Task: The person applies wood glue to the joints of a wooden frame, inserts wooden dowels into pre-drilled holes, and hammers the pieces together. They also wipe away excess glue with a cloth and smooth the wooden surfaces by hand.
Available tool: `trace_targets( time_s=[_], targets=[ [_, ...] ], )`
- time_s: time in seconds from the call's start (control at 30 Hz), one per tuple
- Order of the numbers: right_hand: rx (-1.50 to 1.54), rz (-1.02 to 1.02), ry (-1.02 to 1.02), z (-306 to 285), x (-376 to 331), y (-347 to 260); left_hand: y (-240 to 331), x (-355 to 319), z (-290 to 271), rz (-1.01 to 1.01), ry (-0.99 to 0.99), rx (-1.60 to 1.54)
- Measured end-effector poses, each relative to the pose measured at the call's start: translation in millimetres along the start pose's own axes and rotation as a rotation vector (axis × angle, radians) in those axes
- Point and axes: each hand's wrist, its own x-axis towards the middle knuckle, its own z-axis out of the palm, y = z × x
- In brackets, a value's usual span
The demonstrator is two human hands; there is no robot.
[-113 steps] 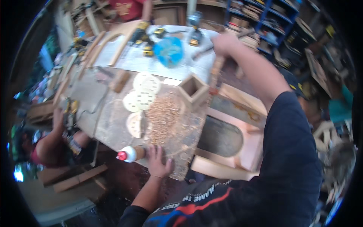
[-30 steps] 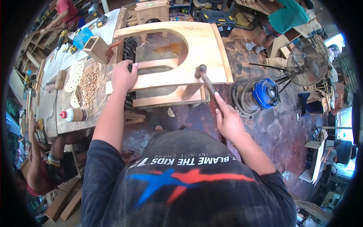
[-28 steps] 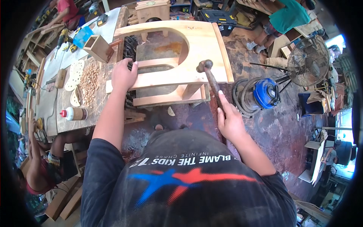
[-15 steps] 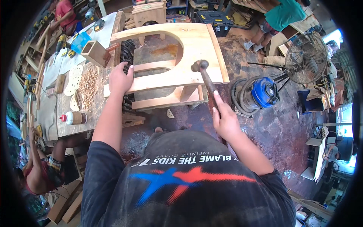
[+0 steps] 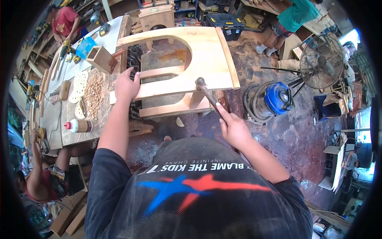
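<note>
Pale wood makes up the arched frame [image 5: 187,59], which lies just ahead of both hands. The left hand [image 5: 126,84] presses flat and open on the frame's near left corner, fingers spread, gripping nothing. The right hand [image 5: 232,128] is closed around the handle of a hammer [image 5: 207,92], whose head touches the frame's near edge, ahead of the fist. Left of the left hand, on the workbench [image 5: 55,119], stands a glue bottle [image 5: 78,126].
</note>
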Motion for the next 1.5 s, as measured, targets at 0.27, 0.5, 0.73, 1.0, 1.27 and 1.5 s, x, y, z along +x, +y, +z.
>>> trace_targets(
  time_s=[0.27,0.5,0.73,1.0,1.27,1.5],
  targets=[
    [0.176,-0.061,0.323,-21.0,1.1,-0.3,0.0,-1.2,-1.9,0.005,0.026,-0.005],
    [0.100,0.014,0.200,-9.6,-1.9,17.2,-2.2,0.3,2.2,0.027,0.038,-0.019],
    [0.147,-0.072,0.394,13.0,-5.3,21.1,-6.6,1.0,6.3,0.010,0.038,0.000],
    [0.146,-0.079,0.403,4.0,-8.3,10.5,-2.6,-1.9,1.7,-0.034,0.010,-0.008],
    [0.118,0.015,0.211,-5.6,-0.9,7.9,3.2,-2.7,-2.3,0.010,0.022,0.020],
    [0.184,0.036,0.169,8.4,-7.4,19.2,1.7,0.2,-1.8,0.006,0.056,0.016]
  ],
)
